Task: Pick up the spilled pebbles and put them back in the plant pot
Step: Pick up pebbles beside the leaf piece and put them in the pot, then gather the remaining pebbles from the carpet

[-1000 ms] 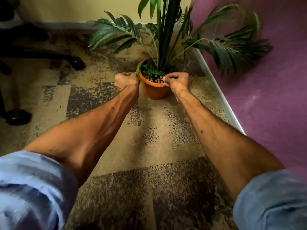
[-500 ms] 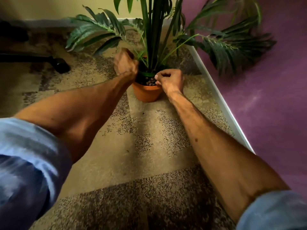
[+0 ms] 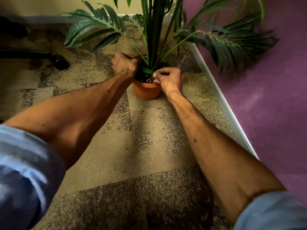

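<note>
1. Brown pebbles (image 3: 147, 79) lie heaped in the plant pot (image 3: 146, 91), showing as a dark cluster just under its rim (only the near part of the heap is in view).
2. Terracotta in colour, the plant pot stands upright on the carpet (image 3: 116, 151), close to the corner of the room.
3. From the pot rise dark green stems (image 3: 155, 30), and long fronds (image 3: 93, 29) spread out to both sides.
4. The right hand (image 3: 168, 78) hovers at the pot's right rim, fingers curled in and thumb pressed to the fingertips just above the pebbles; whether anything is pinched there cannot be told.
5. The left hand (image 3: 124, 65) is at the pot's left rim, clenched into a fist with its back to the camera (what it may hold is hidden).
6. Both forearms are bare, with blue sleeves (image 3: 25, 166) rolled up near the elbows.
7. A white skirting board (image 3: 221, 98) runs along the purple wall (image 3: 269, 100) on the right.
8. At far left a black chair caster (image 3: 60, 62) rests on the carpet, well apart from the pot.
</note>
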